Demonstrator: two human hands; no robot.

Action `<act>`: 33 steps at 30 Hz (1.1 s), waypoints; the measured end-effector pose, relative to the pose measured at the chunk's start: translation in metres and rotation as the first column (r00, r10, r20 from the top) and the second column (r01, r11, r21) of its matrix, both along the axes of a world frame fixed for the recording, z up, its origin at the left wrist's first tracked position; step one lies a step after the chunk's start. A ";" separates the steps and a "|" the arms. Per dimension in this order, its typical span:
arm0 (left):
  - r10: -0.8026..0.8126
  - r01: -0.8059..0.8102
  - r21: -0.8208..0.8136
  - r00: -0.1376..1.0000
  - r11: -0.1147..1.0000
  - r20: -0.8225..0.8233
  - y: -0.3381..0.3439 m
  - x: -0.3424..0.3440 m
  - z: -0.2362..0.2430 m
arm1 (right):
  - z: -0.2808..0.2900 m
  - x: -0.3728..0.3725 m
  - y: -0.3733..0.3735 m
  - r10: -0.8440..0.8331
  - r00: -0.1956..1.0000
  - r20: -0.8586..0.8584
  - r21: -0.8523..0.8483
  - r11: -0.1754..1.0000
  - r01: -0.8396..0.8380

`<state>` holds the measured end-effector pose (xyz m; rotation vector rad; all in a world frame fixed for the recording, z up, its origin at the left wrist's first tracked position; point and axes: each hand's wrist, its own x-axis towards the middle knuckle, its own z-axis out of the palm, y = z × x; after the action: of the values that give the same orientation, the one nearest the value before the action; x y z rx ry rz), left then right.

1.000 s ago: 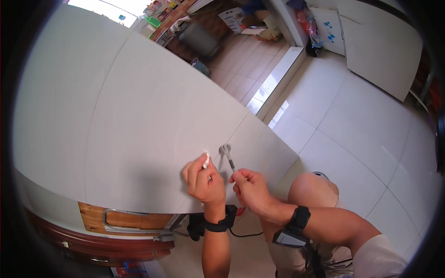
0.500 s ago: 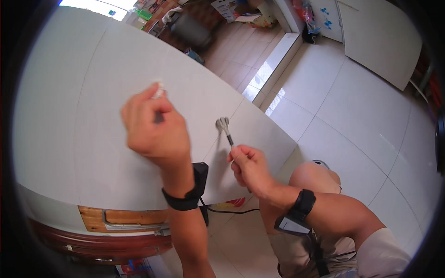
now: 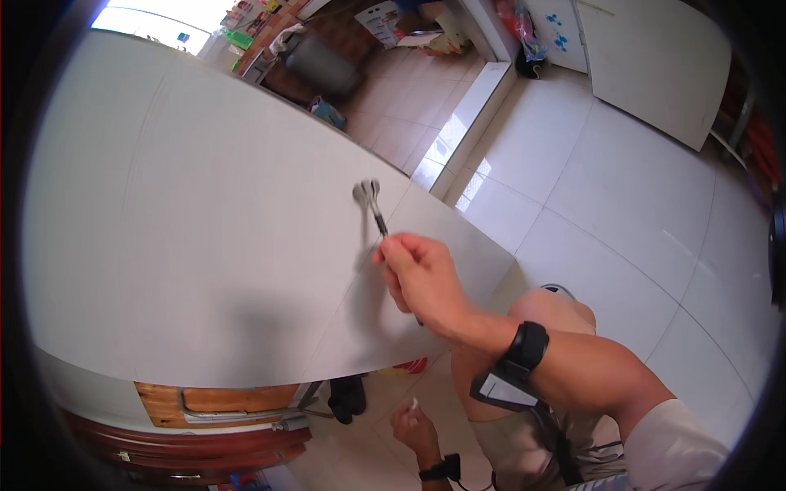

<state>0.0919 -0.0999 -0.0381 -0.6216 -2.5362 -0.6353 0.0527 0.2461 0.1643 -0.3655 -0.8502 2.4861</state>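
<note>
My right hand [image 3: 422, 274] is closed round the handle of a slim tool with a silver, lobed head [image 3: 371, 195] and a dark band on its neck; its exact kind I cannot make out. The head points away from me, over the white tabletop [image 3: 205, 213], where a shadow falls beside it. Low in the picture, beyond the near table edge and over the floor, my left hand [image 3: 416, 430] has its fingers bent together. A small white piece [image 3: 415, 404] shows at its fingertips, too small to name.
Black straps with small devices circle both wrists. Under the table's near edge are a wooden panel [image 3: 160, 401] and a dark object [image 3: 347, 398]. A grey cylinder [image 3: 321, 64] stands beyond the far edge. My knee [image 3: 548, 309] is to the right, over the tiled floor [image 3: 606, 213].
My left hand has moved from above the tabletop down past its near edge, the white piece still at its fingertips. The right hand and its tool appear slightly farther up and left.
</note>
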 end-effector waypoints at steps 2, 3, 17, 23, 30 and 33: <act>0.102 -0.102 -0.011 0.994 0.995 0.041 -0.037 0.045 -0.019 | -0.005 0.003 -0.009 0.007 1.000 0.002 -0.010 1.000 -0.006; 0.141 -0.142 0.012 0.989 0.990 0.044 -0.059 0.063 -0.033 | -0.019 0.003 -0.026 0.051 0.998 0.032 0.057 0.997 -0.052; -0.022 0.149 0.367 0.944 0.918 -0.330 0.042 -0.043 0.118 | -0.050 0.000 -0.075 0.120 0.988 0.095 0.248 0.958 -0.140; 0.052 0.181 0.285 0.758 0.941 -0.650 0.105 -0.132 0.259 | -0.034 -0.007 -0.055 0.146 0.987 0.065 0.357 0.920 -0.160; -0.102 0.152 0.012 0.718 0.988 -0.689 0.093 -0.131 0.183 | -0.027 0.006 -0.041 0.181 0.982 0.045 0.104 0.977 -0.185; -0.225 0.282 0.113 0.906 0.953 -0.359 0.066 -0.086 0.100 | -0.045 0.003 -0.067 0.144 0.982 0.123 0.037 0.988 -0.150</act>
<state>0.0058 -0.0342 0.0619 -0.9270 -2.0741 -0.7432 0.0557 0.1790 0.1189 -0.4548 -1.0153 2.5959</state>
